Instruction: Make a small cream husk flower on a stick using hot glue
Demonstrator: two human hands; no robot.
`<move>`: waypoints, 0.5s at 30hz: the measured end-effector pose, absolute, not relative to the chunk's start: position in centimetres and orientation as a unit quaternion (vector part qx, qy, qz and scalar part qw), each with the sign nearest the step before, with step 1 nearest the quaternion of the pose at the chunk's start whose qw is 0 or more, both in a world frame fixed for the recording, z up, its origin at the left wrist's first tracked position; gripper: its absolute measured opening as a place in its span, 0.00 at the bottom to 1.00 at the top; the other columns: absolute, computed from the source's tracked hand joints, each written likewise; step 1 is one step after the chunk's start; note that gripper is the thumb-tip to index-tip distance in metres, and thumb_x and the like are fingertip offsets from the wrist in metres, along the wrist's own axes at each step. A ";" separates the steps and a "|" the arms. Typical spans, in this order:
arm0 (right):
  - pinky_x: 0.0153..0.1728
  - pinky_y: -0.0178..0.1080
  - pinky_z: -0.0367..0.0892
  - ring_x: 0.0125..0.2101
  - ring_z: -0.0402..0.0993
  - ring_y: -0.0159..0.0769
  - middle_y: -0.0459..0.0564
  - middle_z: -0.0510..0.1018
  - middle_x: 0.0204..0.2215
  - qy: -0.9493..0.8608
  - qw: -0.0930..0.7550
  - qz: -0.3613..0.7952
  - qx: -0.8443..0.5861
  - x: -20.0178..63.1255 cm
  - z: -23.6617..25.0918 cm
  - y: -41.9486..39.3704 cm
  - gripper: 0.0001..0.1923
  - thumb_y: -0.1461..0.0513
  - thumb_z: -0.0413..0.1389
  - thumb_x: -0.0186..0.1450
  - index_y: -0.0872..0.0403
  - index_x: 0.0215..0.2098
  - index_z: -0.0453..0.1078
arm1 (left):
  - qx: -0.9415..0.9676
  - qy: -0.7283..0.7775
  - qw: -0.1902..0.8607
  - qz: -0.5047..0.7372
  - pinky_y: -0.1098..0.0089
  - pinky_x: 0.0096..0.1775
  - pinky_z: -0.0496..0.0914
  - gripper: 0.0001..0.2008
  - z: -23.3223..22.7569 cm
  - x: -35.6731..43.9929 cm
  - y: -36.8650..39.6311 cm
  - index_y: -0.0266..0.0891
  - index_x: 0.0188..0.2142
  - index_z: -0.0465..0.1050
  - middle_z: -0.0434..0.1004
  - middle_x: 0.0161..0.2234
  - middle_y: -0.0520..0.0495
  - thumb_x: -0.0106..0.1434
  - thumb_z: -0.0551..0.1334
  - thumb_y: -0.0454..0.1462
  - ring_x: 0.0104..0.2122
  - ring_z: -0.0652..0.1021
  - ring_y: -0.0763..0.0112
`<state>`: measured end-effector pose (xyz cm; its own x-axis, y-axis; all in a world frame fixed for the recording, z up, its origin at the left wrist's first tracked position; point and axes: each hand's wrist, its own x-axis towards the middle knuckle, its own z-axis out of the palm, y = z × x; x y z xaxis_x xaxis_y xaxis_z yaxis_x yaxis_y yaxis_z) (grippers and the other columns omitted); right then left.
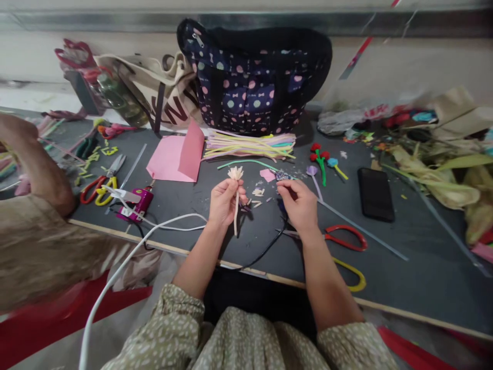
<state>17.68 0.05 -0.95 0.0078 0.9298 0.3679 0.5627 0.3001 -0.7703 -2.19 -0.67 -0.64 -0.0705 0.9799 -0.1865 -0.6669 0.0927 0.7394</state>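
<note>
Pinching a thin pale straw stem topped with a frayed cream paper flower [235, 172] upright above the dark grey worktable [423, 277], the left hand [223, 201] keeps its fingers pressed around the stalk, while the right hand [298, 204] closes thumb and fingertips on a tiny dark scrap just beside it. Cut cream slivers [257, 192] lie between both hands, red-handled scissors [342, 237] sit near the right wrist, and a neighbour's bare forearm [36, 164] rests at far left. A squeeze too firm would likely crumple the flimsy bloom; the small scrap could easily slip into the litter below.
</note>
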 end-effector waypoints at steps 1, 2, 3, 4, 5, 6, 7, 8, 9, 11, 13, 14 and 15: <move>0.36 0.37 0.65 0.33 0.73 0.36 0.49 0.79 0.34 -0.684 0.424 0.184 -0.565 17.9 -0.9 0.1 0.12 0.56 0.52 0.68 0.51 0.38 0.76 | 0.215 0.358 0.647 0.638 0.78 0.23 0.73 0.16 -0.7 -2.0 -0.7 0.34 0.31 0.76 0.77 0.20 0.53 0.50 0.75 0.43 0.17 0.76 0.78; 0.37 0.38 0.65 0.34 0.73 0.37 0.49 0.79 0.34 -0.689 0.406 0.154 -0.580 18.3 -0.8 0.2 0.12 0.56 0.52 0.68 0.52 0.38 0.76 | 0.212 0.356 0.649 0.638 0.78 0.24 0.73 0.16 -0.8 -1.9 -0.6 0.35 0.31 0.76 0.77 0.21 0.52 0.50 0.75 0.43 0.18 0.76 0.78; 0.38 0.38 0.64 0.34 0.72 0.38 0.50 0.79 0.34 -0.688 0.390 0.120 -0.600 18.7 -0.7 0.4 0.12 0.57 0.52 0.68 0.52 0.37 0.76 | 0.209 0.354 0.651 0.638 0.77 0.24 0.74 0.16 -0.9 -1.8 -0.6 0.35 0.32 0.76 0.78 0.22 0.52 0.50 0.75 0.43 0.19 0.77 0.78; 0.38 0.38 0.63 0.35 0.72 0.39 0.51 0.79 0.35 -0.680 0.372 0.086 -0.626 19.3 -0.6 0.5 0.13 0.57 0.51 0.68 0.52 0.37 0.76 | 0.206 0.354 0.652 0.638 0.77 0.25 0.74 0.16 -1.0 -1.7 -0.6 0.35 0.32 0.77 0.78 0.23 0.51 0.50 0.75 0.43 0.20 0.77 0.77; 0.37 0.38 0.62 0.35 0.72 0.39 0.52 0.79 0.34 -0.667 0.351 0.056 -0.655 19.8 -0.5 0.7 0.13 0.56 0.51 0.68 0.53 0.37 0.76 | 0.204 0.355 0.652 0.638 0.77 0.26 0.74 0.16 -1.0 -1.6 -0.6 0.34 0.33 0.77 0.79 0.23 0.51 0.50 0.75 0.42 0.20 0.78 0.77; 0.35 0.37 0.61 0.34 0.72 0.39 0.52 0.79 0.33 -0.649 0.324 0.036 -0.687 20.4 -0.4 0.8 0.14 0.55 0.51 0.68 0.53 0.36 0.76 | 0.203 0.357 0.652 0.637 0.76 0.26 0.75 0.16 -1.0 -1.6 -0.6 0.34 0.33 0.77 0.79 0.24 0.50 0.50 0.75 0.42 0.21 0.78 0.76; 0.33 0.37 0.59 0.33 0.71 0.39 0.52 0.79 0.32 -0.631 0.289 0.026 -0.720 20.9 -0.3 0.9 0.16 0.54 0.50 0.68 0.53 0.35 0.76 | 0.204 0.361 0.650 0.637 0.76 0.27 0.75 0.16 -1.1 -1.5 -0.5 0.34 0.33 0.78 0.80 0.25 0.50 0.50 0.75 0.42 0.22 0.79 0.76; 0.30 0.36 0.57 0.31 0.71 0.39 0.53 0.78 0.30 -0.614 0.248 0.027 -0.749 21.4 -0.1 1.0 0.17 0.52 0.50 0.68 0.54 0.35 0.76 | 0.205 0.363 0.649 0.637 0.76 0.27 0.75 0.16 -1.1 -1.5 -0.5 0.34 0.33 0.78 0.80 0.25 0.49 0.49 0.75 0.42 0.22 0.79 0.76; 0.29 0.36 0.55 0.30 0.71 0.39 0.53 0.78 0.28 -0.601 0.205 0.035 -0.772 21.7 0.0 1.0 0.19 0.50 0.50 0.68 0.54 0.34 0.76 | 0.206 0.365 0.647 0.637 0.76 0.27 0.75 0.16 -1.1 -1.5 -0.5 0.34 0.34 0.78 0.80 0.25 0.49 0.49 0.75 0.42 0.22 0.79 0.76; 0.27 0.36 0.53 0.28 0.71 0.40 0.54 0.78 0.27 -0.589 0.127 0.058 -0.796 22.0 0.2 1.1 0.22 0.48 0.48 0.69 0.54 0.33 0.76 | 0.207 0.365 0.645 0.639 0.76 0.28 0.75 0.16 -1.2 -1.4 -0.5 0.33 0.34 0.78 0.80 0.25 0.49 0.50 0.75 0.42 0.22 0.79 0.76; 0.28 0.37 0.54 0.29 0.73 0.41 0.57 0.79 0.29 -0.591 0.076 0.077 -0.799 21.8 0.4 1.1 0.24 0.47 0.47 0.69 0.54 0.33 0.76 | 0.207 0.365 0.643 0.641 0.76 0.27 0.75 0.16 -1.2 -1.4 -0.4 0.33 0.34 0.78 0.80 0.26 0.49 0.50 0.75 0.42 0.22 0.79 0.76; 0.28 0.37 0.56 0.30 0.74 0.43 0.58 0.79 0.30 -0.593 0.060 0.086 -0.798 21.6 0.4 1.1 0.25 0.46 0.47 0.69 0.54 0.32 0.76 | 0.207 0.367 0.641 0.642 0.76 0.28 0.75 0.16 -1.3 -1.4 -0.4 0.34 0.34 0.78 0.80 0.26 0.49 0.50 0.75 0.42 0.22 0.79 0.76; 0.29 0.38 0.57 0.32 0.75 0.44 0.58 0.80 0.30 -0.596 0.048 0.097 -0.795 21.3 0.4 1.1 0.26 0.45 0.46 0.69 0.54 0.32 0.76 | 0.207 0.370 0.637 0.644 0.76 0.28 0.75 0.16 -1.3 -1.4 -0.4 0.34 0.34 0.78 0.80 0.26 0.49 0.50 0.75 0.42 0.22 0.79 0.76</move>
